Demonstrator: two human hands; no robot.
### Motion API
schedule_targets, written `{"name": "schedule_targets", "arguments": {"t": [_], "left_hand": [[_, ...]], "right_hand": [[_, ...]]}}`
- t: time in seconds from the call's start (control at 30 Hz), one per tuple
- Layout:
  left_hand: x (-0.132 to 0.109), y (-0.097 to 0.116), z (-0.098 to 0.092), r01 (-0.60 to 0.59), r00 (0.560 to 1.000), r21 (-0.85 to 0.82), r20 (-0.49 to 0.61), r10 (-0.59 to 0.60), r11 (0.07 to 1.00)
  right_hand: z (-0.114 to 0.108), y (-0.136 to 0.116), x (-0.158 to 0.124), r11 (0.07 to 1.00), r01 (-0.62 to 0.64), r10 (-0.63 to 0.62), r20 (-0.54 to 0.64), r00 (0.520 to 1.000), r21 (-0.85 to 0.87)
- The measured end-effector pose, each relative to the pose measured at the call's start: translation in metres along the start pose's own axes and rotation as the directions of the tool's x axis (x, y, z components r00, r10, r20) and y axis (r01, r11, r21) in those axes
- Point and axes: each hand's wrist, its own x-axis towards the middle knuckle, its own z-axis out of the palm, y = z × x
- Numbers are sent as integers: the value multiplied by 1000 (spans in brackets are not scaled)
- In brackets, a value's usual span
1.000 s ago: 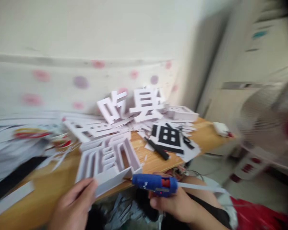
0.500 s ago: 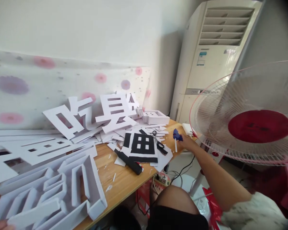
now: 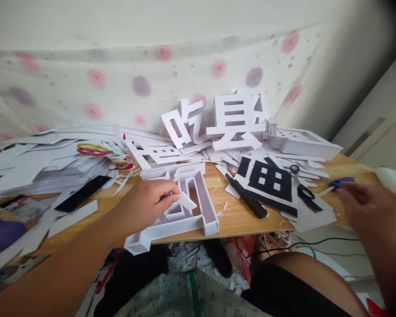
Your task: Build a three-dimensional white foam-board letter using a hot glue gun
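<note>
My left hand (image 3: 156,198) pinches a small white foam-board strip (image 3: 187,201) over a hollow white letter form (image 3: 211,215) with raised walls, which lies at the table's front edge. At the table's right end, my right hand (image 3: 371,207), somewhat blurred, grips a blue glue gun (image 3: 341,181) with a pale glue stick jutting out to the left. Left of it lie scissors (image 3: 305,191) with black handles, a black-and-white cut-out character (image 3: 272,182) and a black-handled tool (image 3: 247,198).
Cut white characters (image 3: 236,119) lean on scraps at the back. White board sheets (image 3: 62,163) are stacked left, near a patterned cup (image 3: 122,161) and red-and-yellow-handled scissors (image 3: 92,149). A boxy white form (image 3: 306,143) stands back right. Cables (image 3: 317,242) hang below the table's right side.
The view has swung left, taking the fan out of sight. My left hand, barely visible before, now shows fully with the strip over the letter form. My right hand is still at the glue gun.
</note>
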Motion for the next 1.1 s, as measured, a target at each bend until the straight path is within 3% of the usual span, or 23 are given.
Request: {"name": "schedule_targets", "arguments": {"t": [0.17, 0.27, 0.37, 0.43, 0.57, 0.83, 1.1], "left_hand": [[13, 2, 9, -106, 993, 41, 64, 103, 994], [18, -1, 11, -122, 989, 43, 94, 117, 992], [20, -3, 15, -110, 986, 50, 135, 102, 993], [22, -2, 18, -96, 985, 76, 148, 84, 992], [27, 2, 23, -92, 977, 152, 203, 60, 984], [36, 8, 16, -166, 948, 230, 307, 91, 959], [37, 2, 20, -199, 934, 235, 339, 112, 951]], "right_hand": [[35, -106, -22, 957, 226, -235, 30, 971, 181], [50, -159, -22, 878, 392, -417, 40, 908, 273], [64, -188, -23, 806, 504, -545, 59, 836, 310], [71, -194, -26, 797, 518, -562, 68, 824, 310], [77, -190, -30, 815, 470, -526, 93, 845, 338], [76, -187, -27, 798, 446, -505, 46, 862, 406], [74, -182, -29, 785, 438, -506, 46, 861, 439]]}}
